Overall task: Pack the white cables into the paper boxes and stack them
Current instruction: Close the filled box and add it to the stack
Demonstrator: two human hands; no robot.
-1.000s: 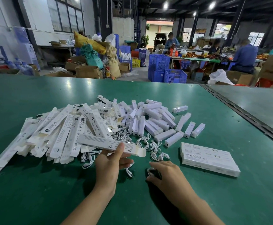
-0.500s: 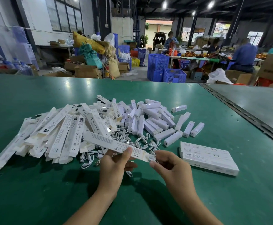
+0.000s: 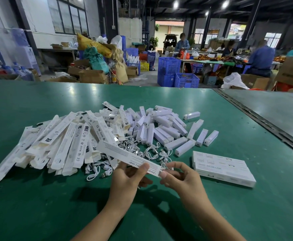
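Box long axis runs up-left from its near mouth; left hand grips just behind that mouth, right hand pinches cable at it.

Tilted paper box (printed), white cables beneath
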